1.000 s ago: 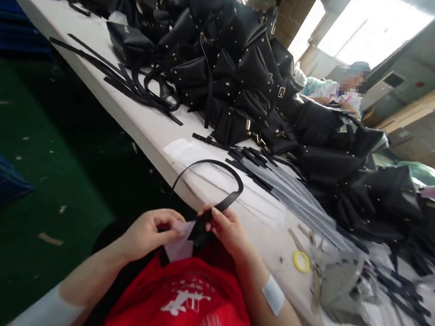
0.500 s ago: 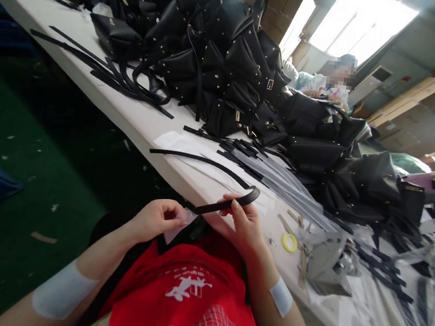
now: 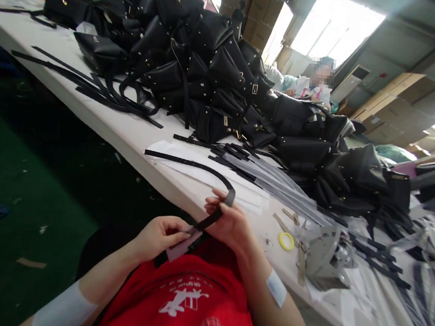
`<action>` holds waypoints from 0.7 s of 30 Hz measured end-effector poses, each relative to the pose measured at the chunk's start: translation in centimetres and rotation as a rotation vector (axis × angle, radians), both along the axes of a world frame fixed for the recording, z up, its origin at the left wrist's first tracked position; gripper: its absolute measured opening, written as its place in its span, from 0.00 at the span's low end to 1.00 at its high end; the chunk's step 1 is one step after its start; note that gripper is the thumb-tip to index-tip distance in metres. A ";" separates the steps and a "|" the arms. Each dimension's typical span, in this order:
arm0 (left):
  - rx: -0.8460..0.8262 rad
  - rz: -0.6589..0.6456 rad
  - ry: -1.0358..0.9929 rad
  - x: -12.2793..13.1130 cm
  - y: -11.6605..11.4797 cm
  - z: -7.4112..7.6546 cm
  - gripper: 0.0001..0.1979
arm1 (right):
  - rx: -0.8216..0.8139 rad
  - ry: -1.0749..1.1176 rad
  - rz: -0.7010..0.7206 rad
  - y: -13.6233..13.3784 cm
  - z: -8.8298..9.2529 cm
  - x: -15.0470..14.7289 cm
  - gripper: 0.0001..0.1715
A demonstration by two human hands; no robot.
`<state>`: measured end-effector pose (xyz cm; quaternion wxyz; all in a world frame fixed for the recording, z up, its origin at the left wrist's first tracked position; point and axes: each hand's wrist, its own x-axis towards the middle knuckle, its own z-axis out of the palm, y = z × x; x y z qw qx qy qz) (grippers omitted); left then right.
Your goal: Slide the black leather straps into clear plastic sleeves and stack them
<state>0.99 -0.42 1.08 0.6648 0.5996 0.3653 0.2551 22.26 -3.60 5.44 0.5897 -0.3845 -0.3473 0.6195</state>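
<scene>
Black strap (image 3: pixel 226 182): its tight bend has eased into a broad curve; the far end lies over white paper (image 3: pixel 199 182).
Left hand (image 3: pixel 161 235): pinches pale film (image 3: pixel 177 251) at the strap's near end.
Right hand (image 3: pixel 231 225): strap between thumb and fingers.
Tabletop (image 3: pixel 126 130): heaped black handbags (image 3: pixel 227 69).

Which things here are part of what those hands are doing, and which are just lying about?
In use:
black strap, in the right hand
pale sheet, in the left hand

Apparently lying about:
black bags, heaped on the table
yellow ring
brown scrap on the floor
</scene>
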 end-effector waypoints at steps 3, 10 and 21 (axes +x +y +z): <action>-0.081 -0.009 0.041 -0.8 -0.2 -0.5 0.16 | 0.024 0.120 -0.183 1.4 2.2 3.1 0.18; -0.163 0.066 -0.006 0.1 -0.4 0.9 0.22 | 0.136 -0.140 -0.327 2.4 3.2 3.9 0.13; 0.159 0.088 0.051 2.4 -0.2 2.0 0.21 | 0.297 -0.573 -0.664 2.2 2.2 4.7 0.13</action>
